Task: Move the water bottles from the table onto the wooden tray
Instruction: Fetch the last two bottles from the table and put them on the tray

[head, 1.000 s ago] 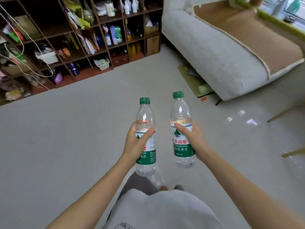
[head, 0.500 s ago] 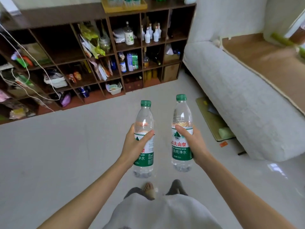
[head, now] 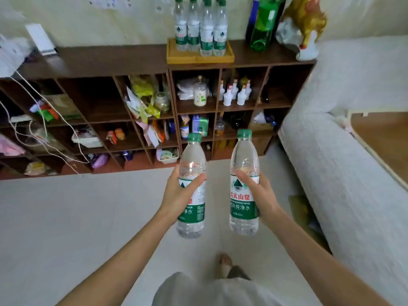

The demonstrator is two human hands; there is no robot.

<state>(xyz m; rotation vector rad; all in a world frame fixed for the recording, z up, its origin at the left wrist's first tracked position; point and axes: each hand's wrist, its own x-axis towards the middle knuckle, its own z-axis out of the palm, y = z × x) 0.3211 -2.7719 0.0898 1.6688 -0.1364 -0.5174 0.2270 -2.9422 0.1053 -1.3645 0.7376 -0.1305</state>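
My left hand point(head: 178, 195) grips one clear water bottle point(head: 192, 219) with a green cap and green label, held upright in front of me. My right hand point(head: 259, 194) grips a second, matching water bottle point(head: 243, 199), also upright, a little to the right. The wooden tray point(head: 198, 58) sits far ahead on top of the dark shelf unit point(head: 110, 60). Several green-capped bottles point(head: 201, 27) stand in the tray's back and right part; its front left part is bare.
A green bottle point(head: 262, 23) and a golden figurine point(head: 305, 21) stand on the shelf top to the right of the tray. Cluttered shelf compartments fill the wall below. A grey sofa point(head: 344, 173) runs along the right. Pale floor point(head: 77, 217) lies between me and the shelves.
The view has tilted up and moved closer to the shelf unit, bringing the shelf top and tray fully into sight. Both hands keep holding their bottles upright.
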